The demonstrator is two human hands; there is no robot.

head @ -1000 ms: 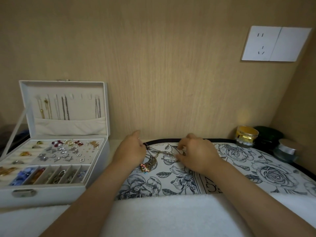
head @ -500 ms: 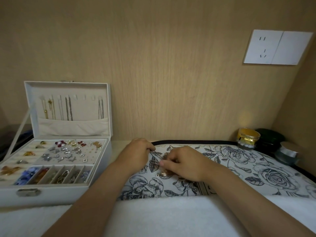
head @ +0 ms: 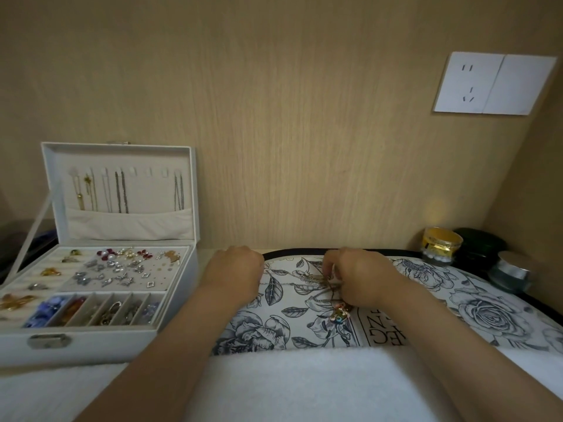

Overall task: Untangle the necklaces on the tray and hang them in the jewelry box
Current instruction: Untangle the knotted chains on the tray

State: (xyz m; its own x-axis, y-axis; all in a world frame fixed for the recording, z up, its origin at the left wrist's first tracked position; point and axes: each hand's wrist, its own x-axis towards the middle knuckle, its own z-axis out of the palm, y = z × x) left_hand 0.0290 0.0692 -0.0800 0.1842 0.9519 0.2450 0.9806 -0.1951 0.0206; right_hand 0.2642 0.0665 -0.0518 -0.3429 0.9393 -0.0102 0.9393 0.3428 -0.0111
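On a floral black-rimmed tray (head: 487,312) by a beige wood-grain wall (head: 274,117), the right hand (head: 362,275) pinches tangled gold necklaces (head: 313,278); the left hand (head: 234,269) curls, grip unclear.

forearms: bare from wrist to frame edge | hands — left hand (head: 236,271), right hand (head: 364,277) — both bare

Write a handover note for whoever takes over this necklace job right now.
Left hand curled at the tray's left edge; a thin chain runs toward it, grip hidden.
Right hand pinches the tangled necklaces mid-tray; a colourful pendant lies nearer the person.
Done: several chains hang in the box lid.
Left: free the tangle, hang each on the spare hooks.
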